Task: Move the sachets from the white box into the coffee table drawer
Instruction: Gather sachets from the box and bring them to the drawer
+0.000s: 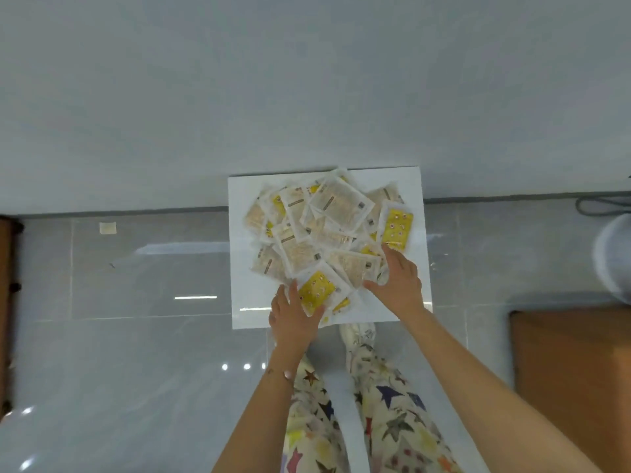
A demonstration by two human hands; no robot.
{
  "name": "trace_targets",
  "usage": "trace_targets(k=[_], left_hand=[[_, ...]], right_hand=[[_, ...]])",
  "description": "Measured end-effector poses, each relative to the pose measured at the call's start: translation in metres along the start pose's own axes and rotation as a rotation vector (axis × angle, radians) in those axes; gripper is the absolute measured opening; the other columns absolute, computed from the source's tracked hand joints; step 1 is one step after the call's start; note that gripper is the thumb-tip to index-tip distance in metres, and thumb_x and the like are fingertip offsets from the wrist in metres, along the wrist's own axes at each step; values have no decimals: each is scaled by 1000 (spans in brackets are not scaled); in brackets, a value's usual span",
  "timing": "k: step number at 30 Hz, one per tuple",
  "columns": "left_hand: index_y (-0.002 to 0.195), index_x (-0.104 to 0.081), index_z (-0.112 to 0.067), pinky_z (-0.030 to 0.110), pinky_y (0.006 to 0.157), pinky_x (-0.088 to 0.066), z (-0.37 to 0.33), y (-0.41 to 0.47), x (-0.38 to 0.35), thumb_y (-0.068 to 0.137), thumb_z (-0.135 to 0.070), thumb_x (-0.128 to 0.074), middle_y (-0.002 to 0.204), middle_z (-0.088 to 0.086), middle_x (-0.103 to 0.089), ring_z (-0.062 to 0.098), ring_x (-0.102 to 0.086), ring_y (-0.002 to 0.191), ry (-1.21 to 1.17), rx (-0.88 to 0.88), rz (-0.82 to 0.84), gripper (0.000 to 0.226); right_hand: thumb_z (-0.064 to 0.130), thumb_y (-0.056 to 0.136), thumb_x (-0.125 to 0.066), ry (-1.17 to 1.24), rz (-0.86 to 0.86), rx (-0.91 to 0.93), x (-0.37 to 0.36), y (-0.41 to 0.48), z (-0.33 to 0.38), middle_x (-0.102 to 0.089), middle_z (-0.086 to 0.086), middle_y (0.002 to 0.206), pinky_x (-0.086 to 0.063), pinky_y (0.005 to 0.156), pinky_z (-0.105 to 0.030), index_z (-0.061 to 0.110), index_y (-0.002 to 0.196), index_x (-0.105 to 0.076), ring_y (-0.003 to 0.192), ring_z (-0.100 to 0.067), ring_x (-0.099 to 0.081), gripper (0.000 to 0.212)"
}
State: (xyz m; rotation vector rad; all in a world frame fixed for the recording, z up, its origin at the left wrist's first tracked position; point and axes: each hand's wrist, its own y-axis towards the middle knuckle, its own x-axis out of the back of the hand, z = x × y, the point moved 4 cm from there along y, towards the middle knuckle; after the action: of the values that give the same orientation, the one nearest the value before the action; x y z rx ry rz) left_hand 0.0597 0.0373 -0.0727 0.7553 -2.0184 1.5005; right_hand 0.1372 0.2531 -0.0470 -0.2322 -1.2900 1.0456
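Note:
A white box [415, 186] lies on the floor against the wall, seen from above. Several sachets [321, 233], clear with beige or yellow contents, are heaped in it. My left hand [292, 315] is at the heap's near left edge, fingers curled around a yellow sachet [316, 291]. My right hand [397, 278] lies on the heap's near right side, fingers spread and pressing on beige sachets below another yellow sachet [396, 230]. No drawer is in view.
Glossy grey floor tiles [136, 353] surround the box, with a pale wall [307, 80] behind. Brown wooden furniture [573, 363] stands at the right, a dark brown edge [5, 302] at the left. A grey cable [604, 204] lies far right. My patterned trousers [358, 421] are below.

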Motion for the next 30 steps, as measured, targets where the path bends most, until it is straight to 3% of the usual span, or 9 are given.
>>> trace_targets(k=[5, 9, 11, 14, 17, 20, 23, 26, 30], left_hand=[[146, -32, -15, 48, 89, -46, -3, -6, -31, 73, -53, -73, 138, 13, -38, 34, -39, 122, -127, 132, -211, 92], [144, -29, -5, 46, 98, -39, -12, -10, -40, 74, -36, -79, 139, 17, -33, 34, -35, 122, -348, 267, -196, 92], [143, -27, -2, 42, 99, -35, -14, -12, -40, 72, -27, -83, 139, 19, -30, 34, -33, 122, -479, 320, -200, 94], [139, -29, 2, 37, 100, -32, -10, -12, -44, 68, -16, -85, 133, 21, -37, 35, -37, 121, -584, 398, -202, 92], [119, -41, -4, 39, 87, -46, -4, -11, -46, 69, -14, -84, 112, 15, -54, 32, -54, 104, -678, 449, -164, 67], [86, -48, -8, 26, 58, -41, -1, -13, -47, 71, -18, -82, 81, 4, -56, 21, -54, 74, -725, 425, -130, 39], [67, -44, -10, 29, 57, -36, -2, -12, -46, 76, -15, -75, 64, 4, -46, 18, -42, 61, -787, 350, -169, 32], [73, -44, -12, 27, 60, -39, -10, -15, -37, 84, -13, -67, 74, 7, -51, 17, -47, 68, -859, 260, -173, 25], [82, -40, -8, 32, 63, -39, -19, -25, -8, 91, -11, -57, 76, 11, -43, 18, -41, 68, -939, 125, -167, 19]], right_hand=[[44, 77, -73, -20, -142, -40, -26, 28, 3, -35, -10, 144, -38, 101, -45, 22, 148, -27, 128, -32, -37, 88], [35, 78, -76, 23, -232, -47, -27, 25, 0, -43, -12, 135, -40, 98, -45, 13, 140, -38, 122, -31, -43, 76], [31, 79, -75, 142, -185, -78, -28, 25, -7, -47, -12, 127, -42, 96, -44, 10, 131, -46, 117, -29, -46, 64], [23, 78, -74, 412, -119, -131, -26, 23, -20, -56, -13, 102, -41, 74, -36, 9, 101, -56, 89, -27, -54, 32], [14, 79, -71, 580, -121, -202, -18, 17, -30, -60, -6, 93, -40, 63, -26, 9, 97, -59, 84, -24, -57, 22], [9, 83, -67, 677, -97, -218, -11, 8, -35, -60, -3, 94, -42, 62, -22, 10, 100, -55, 86, -21, -56, 20], [10, 85, -66, 694, -69, -170, -8, 2, -35, -60, 1, 92, -44, 67, -23, 11, 102, -54, 86, -19, -57, 20], [10, 86, -64, 730, -96, -153, -3, -2, -31, -59, 5, 91, -45, 67, -22, 11, 103, -55, 85, -16, -57, 19], [10, 88, -63, 819, -167, -121, 14, -12, -16, -62, -4, 102, -48, 66, -19, 8, 107, -54, 91, -18, -61, 21]])
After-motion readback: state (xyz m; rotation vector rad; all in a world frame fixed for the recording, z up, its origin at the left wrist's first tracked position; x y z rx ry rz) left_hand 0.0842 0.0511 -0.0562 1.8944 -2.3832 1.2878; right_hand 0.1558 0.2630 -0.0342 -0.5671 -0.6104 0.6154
